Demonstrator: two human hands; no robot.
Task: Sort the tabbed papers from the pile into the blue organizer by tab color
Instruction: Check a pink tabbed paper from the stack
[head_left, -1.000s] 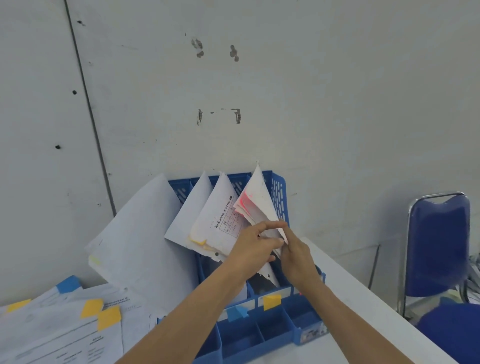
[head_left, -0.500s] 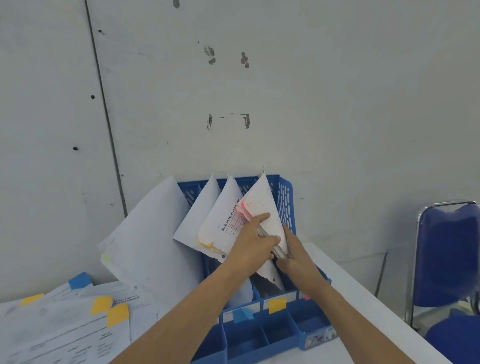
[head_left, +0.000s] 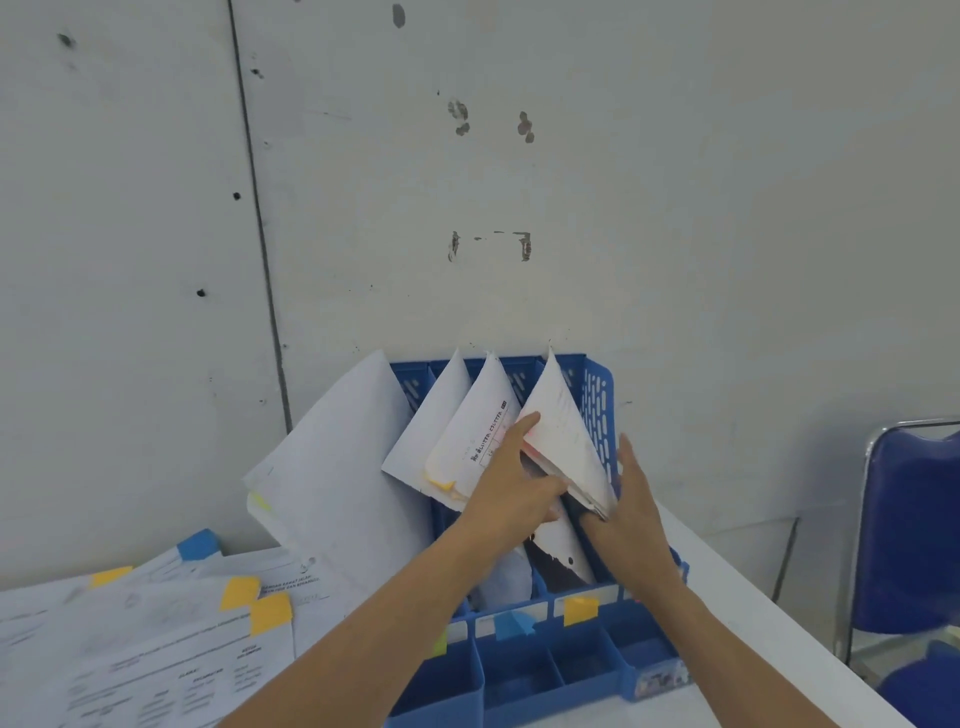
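At the rightmost slot: the pink-tabbed sheaf (head_left: 563, 436) stands tilted in the blue organizer (head_left: 597, 395), its top corner up by the perforated side wall.
Left hand: the left hand (head_left: 511, 488) lies flat against the sheaf's left face, fingers straight and the forefinger reaching up to the pink tabs; it holds nothing.
Right hand: the right hand (head_left: 631, 512) is flat along the sheaf's right side with fingers extended. The thumb may be tucked under the lower corner, but shadow hides it.
Change: half a second ago the left fingers curled round the sheaf's edge in a pinch; now both hands have flattened and only press on it.
Meaning: this paper looks delivered to its colour and is being squared in.
Neighbour slot: yellow-tabbed papers (head_left: 472, 447) lean just left, apart from the pink ones.
Pile: the loose papers (head_left: 156, 649) on the table at left show yellow and blue tabs, so plenty remains to sort.
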